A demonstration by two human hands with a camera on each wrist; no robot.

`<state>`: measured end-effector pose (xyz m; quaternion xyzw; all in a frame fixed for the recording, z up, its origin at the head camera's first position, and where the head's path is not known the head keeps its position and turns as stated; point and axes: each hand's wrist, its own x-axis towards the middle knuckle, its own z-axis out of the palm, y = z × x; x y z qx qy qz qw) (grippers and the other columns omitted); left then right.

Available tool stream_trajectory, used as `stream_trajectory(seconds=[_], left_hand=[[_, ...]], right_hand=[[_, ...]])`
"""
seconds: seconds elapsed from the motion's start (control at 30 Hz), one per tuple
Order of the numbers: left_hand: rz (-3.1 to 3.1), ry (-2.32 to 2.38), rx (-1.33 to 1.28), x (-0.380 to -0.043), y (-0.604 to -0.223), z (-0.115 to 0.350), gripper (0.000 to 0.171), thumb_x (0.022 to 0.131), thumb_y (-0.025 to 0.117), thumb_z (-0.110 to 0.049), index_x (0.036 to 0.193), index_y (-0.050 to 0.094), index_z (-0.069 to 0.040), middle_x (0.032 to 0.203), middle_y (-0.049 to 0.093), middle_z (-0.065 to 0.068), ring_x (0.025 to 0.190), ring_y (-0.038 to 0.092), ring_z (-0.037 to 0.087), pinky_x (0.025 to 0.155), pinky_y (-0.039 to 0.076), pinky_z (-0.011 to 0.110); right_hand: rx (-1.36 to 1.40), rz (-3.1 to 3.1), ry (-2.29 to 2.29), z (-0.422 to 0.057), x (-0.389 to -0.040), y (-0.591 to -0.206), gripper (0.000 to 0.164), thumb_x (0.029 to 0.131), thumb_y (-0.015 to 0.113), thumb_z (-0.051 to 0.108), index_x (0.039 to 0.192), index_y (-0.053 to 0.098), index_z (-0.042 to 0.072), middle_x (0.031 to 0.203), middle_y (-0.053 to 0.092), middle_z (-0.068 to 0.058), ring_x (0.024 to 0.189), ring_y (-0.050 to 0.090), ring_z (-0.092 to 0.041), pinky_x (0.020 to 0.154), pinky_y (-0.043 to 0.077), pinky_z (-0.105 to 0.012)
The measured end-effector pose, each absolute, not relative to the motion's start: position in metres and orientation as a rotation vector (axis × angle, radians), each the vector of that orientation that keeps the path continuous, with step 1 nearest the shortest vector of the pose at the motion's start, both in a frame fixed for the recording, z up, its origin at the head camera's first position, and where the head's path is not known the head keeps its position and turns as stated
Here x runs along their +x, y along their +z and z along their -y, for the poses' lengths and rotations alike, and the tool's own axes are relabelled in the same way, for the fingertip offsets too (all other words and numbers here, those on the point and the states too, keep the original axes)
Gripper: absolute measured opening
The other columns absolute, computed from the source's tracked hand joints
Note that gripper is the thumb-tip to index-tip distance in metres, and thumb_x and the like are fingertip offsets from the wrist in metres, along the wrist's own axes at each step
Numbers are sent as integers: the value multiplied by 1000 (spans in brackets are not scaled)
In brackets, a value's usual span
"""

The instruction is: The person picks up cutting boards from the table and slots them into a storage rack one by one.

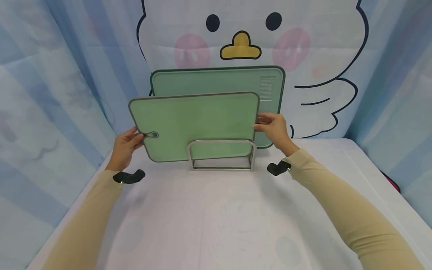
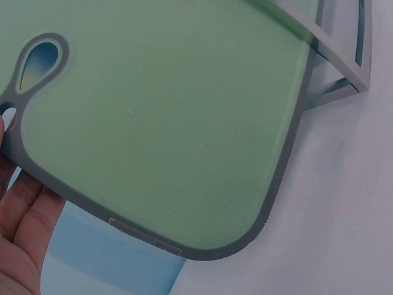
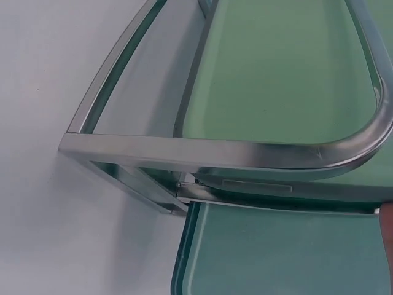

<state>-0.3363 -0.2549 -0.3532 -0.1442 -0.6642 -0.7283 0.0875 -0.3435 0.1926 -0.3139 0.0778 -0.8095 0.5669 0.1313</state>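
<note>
A light green cutting board (image 1: 199,118) with a grey rim and a teardrop hole near its left edge stands between the bars of a metal rack (image 1: 221,141). My left hand (image 1: 124,149) pinches its left edge beside the hole. In the left wrist view, fingers (image 2: 38,224) show behind the board's rim. At the opposite edge, my right hand (image 1: 275,130) holds the board with its fingertips. The board reaches well past the rack's left side. Behind it a larger, darker green cutting board (image 1: 209,81) with a ridged patch stands upright in the rack.
A white cloth covers the table (image 1: 209,221). Light blue curtains (image 1: 44,123) hang at the sides, and a backdrop with a cartoon face (image 1: 324,41) hangs behind. Black straps (image 1: 129,177) sit at both wrists.
</note>
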Motion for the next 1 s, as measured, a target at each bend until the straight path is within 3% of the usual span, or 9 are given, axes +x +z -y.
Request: stream_trajectory(seconds=[0.23,0.4,0.8,1.0], left_hand=[[2000,-2138,-416,-338,-354,250,58,93,56,-8,140,28,13,86,69,-14,80,66,-3,74,52,10],[2015,-2121,-399,-340,-355,246,58,93,56,-8,140,29,13,86,69,-15,80,65,-3,74,52,9],[2047,-2079,-438,-343,-356,235,54,94,55,-8,139,33,10,88,69,-16,81,65,-4,74,52,9],[2058,-2095,-461,-342,-354,228,53,94,55,-7,140,33,9,89,68,-15,83,65,-3,76,52,10]], right_hand=[[220,2349,1646,-197,-341,-312,44,81,69,-3,123,57,-10,114,60,-33,79,68,-1,69,57,-18],[203,2364,1634,-201,-338,-309,45,81,70,-1,123,57,-8,114,61,-32,79,68,-1,69,57,-18],[232,2338,1613,-213,-333,-308,41,80,69,-5,119,58,-12,102,65,-19,71,63,8,67,56,-16],[252,2325,1612,-222,-331,-309,41,81,68,-5,119,57,-13,87,65,3,72,65,5,67,56,-16]])
